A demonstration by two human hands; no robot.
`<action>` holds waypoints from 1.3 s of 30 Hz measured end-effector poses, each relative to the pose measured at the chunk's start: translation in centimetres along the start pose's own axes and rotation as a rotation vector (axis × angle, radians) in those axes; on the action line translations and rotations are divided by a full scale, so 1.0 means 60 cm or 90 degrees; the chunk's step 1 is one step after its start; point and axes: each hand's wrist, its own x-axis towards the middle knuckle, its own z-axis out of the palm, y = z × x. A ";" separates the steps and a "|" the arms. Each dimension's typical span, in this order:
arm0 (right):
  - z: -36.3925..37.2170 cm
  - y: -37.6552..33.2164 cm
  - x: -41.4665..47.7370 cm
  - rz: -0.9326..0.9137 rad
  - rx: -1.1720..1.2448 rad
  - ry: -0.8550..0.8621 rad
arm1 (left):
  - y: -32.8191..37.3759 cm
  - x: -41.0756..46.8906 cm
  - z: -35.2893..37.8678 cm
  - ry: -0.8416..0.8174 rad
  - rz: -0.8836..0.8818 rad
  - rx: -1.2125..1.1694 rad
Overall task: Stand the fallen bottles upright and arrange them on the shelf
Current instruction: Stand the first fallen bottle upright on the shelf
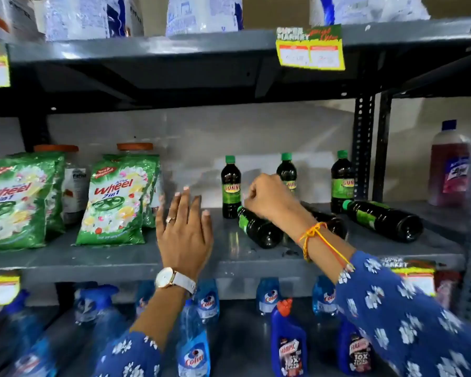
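Step in hand: reaching for a fallen bottle [259,227]; right hand [269,197], fingers curled loosely, nothing visibly pinched, hovers over its neck; left hand [184,229] spread, idle; next: grip neck, tip upright.

On the shelf [120,257], three bottles stand at the back; the right hand [269,198] curls over a fallen bottle [259,227], the left hand [184,232] spread flat.

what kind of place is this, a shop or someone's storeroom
Most likely a supermarket's cleaning aisle: a metal shelf carries price tags, with repeated detergent packs and rows of identical spray bottles below.
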 end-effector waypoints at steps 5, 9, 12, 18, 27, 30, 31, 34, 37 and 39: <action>0.043 -0.025 0.020 0.068 -0.251 -0.160 | -0.044 -0.106 0.028 -0.050 0.002 0.012; 0.072 -0.016 0.027 0.106 -0.241 -0.221 | -0.064 -0.126 0.046 0.000 0.041 0.030; 0.079 -0.009 0.030 0.123 -0.225 -0.216 | -0.065 -0.126 0.055 0.027 0.049 0.020; 0.079 0.014 0.060 0.105 -0.186 -0.136 | -0.073 -0.126 0.066 0.058 0.058 0.043; 0.128 0.042 0.044 0.077 0.428 0.029 | -0.070 -0.126 0.068 0.065 0.049 0.041; 0.143 0.051 0.035 0.082 0.471 0.029 | -0.070 -0.126 0.068 0.051 0.048 0.033; 0.147 0.053 0.033 0.078 0.470 0.022 | -0.070 -0.126 0.069 0.051 0.047 0.030; 0.160 0.061 0.029 0.060 0.480 0.009 | -0.071 -0.125 0.071 0.050 0.043 0.024; 0.162 0.061 0.025 0.068 0.500 -0.017 | -0.070 -0.125 0.072 0.047 0.040 0.022; 0.163 0.059 0.018 0.089 0.470 -0.052 | -0.070 -0.126 0.072 0.048 0.039 0.022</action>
